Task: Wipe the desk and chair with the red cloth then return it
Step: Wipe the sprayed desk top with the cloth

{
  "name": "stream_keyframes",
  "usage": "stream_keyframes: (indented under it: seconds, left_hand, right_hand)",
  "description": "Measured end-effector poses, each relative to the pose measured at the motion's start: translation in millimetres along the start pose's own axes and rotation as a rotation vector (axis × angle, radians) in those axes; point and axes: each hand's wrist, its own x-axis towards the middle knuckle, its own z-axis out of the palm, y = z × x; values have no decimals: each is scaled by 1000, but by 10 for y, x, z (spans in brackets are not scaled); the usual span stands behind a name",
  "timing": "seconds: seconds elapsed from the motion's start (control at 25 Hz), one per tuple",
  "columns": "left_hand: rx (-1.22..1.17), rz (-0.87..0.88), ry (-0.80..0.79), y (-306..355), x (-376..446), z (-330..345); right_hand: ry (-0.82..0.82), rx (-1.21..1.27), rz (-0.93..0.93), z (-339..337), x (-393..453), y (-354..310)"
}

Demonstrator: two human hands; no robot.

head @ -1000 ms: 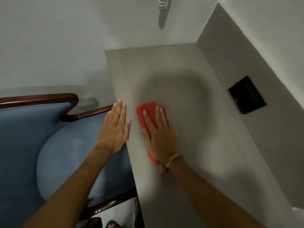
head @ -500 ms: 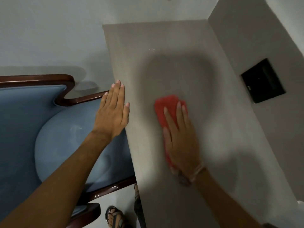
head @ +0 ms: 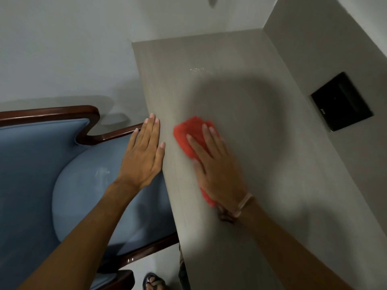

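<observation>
The red cloth (head: 189, 130) lies flat on the grey desk (head: 240, 105), near its left edge. My right hand (head: 215, 166) presses down on the cloth with fingers spread; cloth shows past the fingertips and beside the wrist. My left hand (head: 144, 153) rests flat and open on the desk's left edge, empty, partly over the chair. The blue upholstered chair (head: 83, 195) with a dark wooden frame stands left of the desk, its seat tucked partly under the edge.
A black rectangular plate (head: 341, 101) sits in the grey wall panel right of the desk. A small whitish smear (head: 196, 69) marks the desk further back. A sandalled foot (head: 154, 282) shows on the pale floor (head: 62, 59) at the bottom.
My right hand slid the cloth to the right across the desk, then back left toward the edge. My left hand stayed on the desk edge.
</observation>
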Motion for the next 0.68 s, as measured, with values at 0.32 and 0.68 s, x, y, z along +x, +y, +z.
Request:
stream_keyframes:
  seconds: [0.32,0.68]
  left_hand:
    - [39,-64,39,-82,329,29]
    - [21,-60,46,78,-10,80]
  right_hand:
    - [14,0,361,-208,2050,560]
    - [24,22,203,-204,-428,460]
